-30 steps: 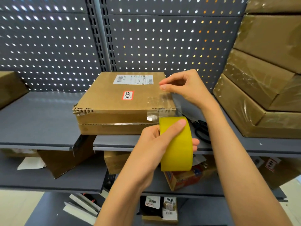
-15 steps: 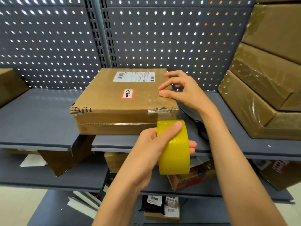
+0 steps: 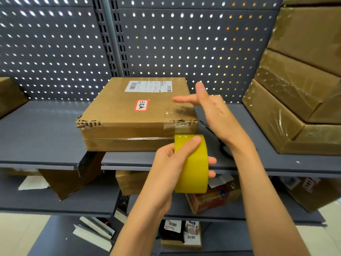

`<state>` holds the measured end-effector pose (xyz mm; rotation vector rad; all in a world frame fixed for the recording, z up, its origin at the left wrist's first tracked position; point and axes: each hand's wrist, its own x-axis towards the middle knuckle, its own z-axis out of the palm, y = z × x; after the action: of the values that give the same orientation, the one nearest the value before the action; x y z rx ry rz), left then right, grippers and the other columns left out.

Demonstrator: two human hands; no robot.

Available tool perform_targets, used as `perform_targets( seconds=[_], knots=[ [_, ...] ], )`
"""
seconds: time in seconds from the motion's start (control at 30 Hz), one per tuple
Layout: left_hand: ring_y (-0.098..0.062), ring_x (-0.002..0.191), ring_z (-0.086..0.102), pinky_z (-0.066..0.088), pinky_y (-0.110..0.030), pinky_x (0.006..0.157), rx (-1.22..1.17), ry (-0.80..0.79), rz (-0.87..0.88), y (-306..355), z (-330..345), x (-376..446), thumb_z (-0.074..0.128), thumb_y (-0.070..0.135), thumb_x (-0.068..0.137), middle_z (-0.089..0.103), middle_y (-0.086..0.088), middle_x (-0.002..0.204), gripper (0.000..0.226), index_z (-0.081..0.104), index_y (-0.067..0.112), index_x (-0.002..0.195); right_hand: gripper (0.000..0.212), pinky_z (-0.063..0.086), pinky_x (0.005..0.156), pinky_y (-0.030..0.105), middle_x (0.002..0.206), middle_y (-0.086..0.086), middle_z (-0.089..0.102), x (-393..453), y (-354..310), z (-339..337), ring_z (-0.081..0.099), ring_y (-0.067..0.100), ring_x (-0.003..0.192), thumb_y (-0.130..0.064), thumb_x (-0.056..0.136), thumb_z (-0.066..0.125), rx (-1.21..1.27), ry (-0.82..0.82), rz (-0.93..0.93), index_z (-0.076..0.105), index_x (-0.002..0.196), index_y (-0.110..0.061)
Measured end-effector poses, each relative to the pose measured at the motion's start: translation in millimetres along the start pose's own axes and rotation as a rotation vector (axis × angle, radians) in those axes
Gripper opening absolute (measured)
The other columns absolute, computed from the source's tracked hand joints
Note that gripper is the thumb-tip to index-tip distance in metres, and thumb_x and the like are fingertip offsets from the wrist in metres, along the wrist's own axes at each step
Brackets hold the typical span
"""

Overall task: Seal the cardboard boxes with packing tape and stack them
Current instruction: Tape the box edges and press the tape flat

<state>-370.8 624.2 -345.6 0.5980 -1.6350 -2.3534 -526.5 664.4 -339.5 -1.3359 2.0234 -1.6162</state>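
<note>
Head view: the box [image 3: 136,115] lies flat at frame centre on the shelf [image 3: 42,133]. A clear tape strip [image 3: 177,119] runs down over its right front edge to the yellow roll [image 3: 191,163], gripped below by the left hand [image 3: 171,159]. The right hand [image 3: 212,111], fingers straight and holding nothing, hovers nearer the strip, just right of it. A white barcode label [image 3: 149,86] is too small to read; the handwriting on the red-edged sticker [image 3: 141,105] is unclear.
</note>
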Motion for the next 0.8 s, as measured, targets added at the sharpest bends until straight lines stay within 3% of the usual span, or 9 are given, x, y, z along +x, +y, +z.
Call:
perform_targets(
  seconds=[0.1, 0.2, 0.4, 0.57, 0.73, 0.8],
  knots=[
    [-0.021, 0.061, 0.07, 0.057, -0.031, 0.06, 0.008, -0.016, 0.05, -6.0, 2.5, -2.9, 0.059, 0.04, 0.074, 0.074, -0.01, 0.078, 0.03, 0.063, 0.016, 0.093, 0.061, 0.018, 0.105, 0.0, 0.137, -0.017, 0.051, -6.9, 8.5, 7.2, 0.037, -0.014, 0.125, -0.054, 0.096, 0.018, -0.087, -0.12, 0.086, 0.06, 0.13, -0.024],
    [-0.02, 0.063, 0.071, 0.057, -0.028, 0.066, 0.047, -0.006, 0.105, -14.1, 5.8, -7.1, 0.056, 0.039, 0.075, 0.074, -0.01, 0.074, 0.03, 0.063, 0.015, 0.092, 0.057, 0.01, 0.097, -0.008, 0.144, -0.02, 0.042, -7.0, 11.9, 11.4, 0.027, -0.018, 0.127, -0.047, 0.101, 0.016, -0.152, -0.155, 0.107, 0.05, 0.139, -0.022],
    [-0.018, 0.053, 0.068, 0.056, -0.024, 0.053, -0.005, 0.048, 0.128, -16.6, 7.8, -7.8, 0.057, 0.035, 0.081, 0.07, -0.012, 0.063, 0.026, 0.062, 0.009, 0.085, 0.056, 0.009, 0.111, 0.013, 0.149, -0.022, 0.034, -5.3, 10.0, 7.6, 0.021, -0.01, 0.136, -0.047, 0.102, 0.011, -0.232, -0.197, 0.148, 0.045, 0.142, -0.027],
    [-0.017, 0.051, 0.067, 0.055, -0.023, 0.049, 0.006, 0.03, 0.028, -21.9, 4.4, -13.9, 0.056, 0.037, 0.086, 0.071, -0.013, 0.064, 0.043, 0.062, -0.004, 0.098, 0.055, 0.011, 0.101, 0.002, 0.147, -0.024, 0.037, -6.2, 9.7, 8.6, 0.025, -0.013, 0.132, -0.048, 0.102, 0.013, -0.166, -0.168, 0.174, 0.046, 0.141, -0.028],
    [-0.018, 0.048, 0.066, 0.051, -0.022, 0.046, -0.009, 0.047, 0.044, -23.2, 9.3, -13.3, 0.057, 0.034, 0.085, 0.069, -0.011, 0.06, 0.029, 0.06, 0.005, 0.087, 0.05, 0.01, 0.089, -0.011, 0.147, -0.017, 0.036, -9.0, 9.7, 13.8, 0.027, -0.013, 0.125, -0.041, 0.104, 0.016, -0.199, -0.133, 0.142, 0.045, 0.142, -0.025],
    [-0.019, 0.046, 0.064, 0.051, -0.022, 0.045, -0.028, 0.066, 0.051, -24.8, 10.3, -12.5, 0.058, 0.032, 0.086, 0.068, -0.011, 0.058, 0.024, 0.059, 0.008, 0.083, 0.049, 0.01, 0.086, -0.013, 0.142, -0.022, 0.036, -9.4, 10.3, 13.6, 0.027, -0.016, 0.121, -0.04, 0.104, 0.017, -0.181, -0.129, 0.142, 0.045, 0.142, -0.025]
  ],
)
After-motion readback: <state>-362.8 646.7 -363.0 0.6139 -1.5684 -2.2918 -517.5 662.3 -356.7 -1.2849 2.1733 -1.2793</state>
